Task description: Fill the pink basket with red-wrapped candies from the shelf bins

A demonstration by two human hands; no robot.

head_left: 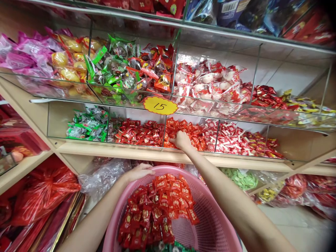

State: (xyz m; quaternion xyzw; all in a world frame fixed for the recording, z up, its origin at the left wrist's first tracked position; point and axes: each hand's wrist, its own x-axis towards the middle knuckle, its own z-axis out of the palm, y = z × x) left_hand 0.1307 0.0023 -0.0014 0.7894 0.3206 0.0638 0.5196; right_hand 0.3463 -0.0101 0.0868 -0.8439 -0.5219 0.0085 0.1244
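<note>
A pink plastic basket (217, 213) with perforated walls sits in front of me. Red wrapped candies (140, 218) and orange-red wrapped candies (174, 194) are heaped in it, with some green-wrapped ones at the near edge. My left hand (139, 172) grips the basket's far-left rim, its fingers curled over the edge. On the lower shelf, my right hand (182, 141) reaches into a clear compartment of orange-red wrapped candies (196, 136). Its fingers are curled down among them, and their tips and anything in them are hidden.
Clear dividers separate neighbouring bins of green candies (88, 124), red candies (141, 133) and pink-and-white candies (228, 134). A yellow price tag (160, 105) marked 15 hangs from the upper shelf. Clear plastic bags (105, 176) lie under the ledge; a red bag (47, 189) stands at left.
</note>
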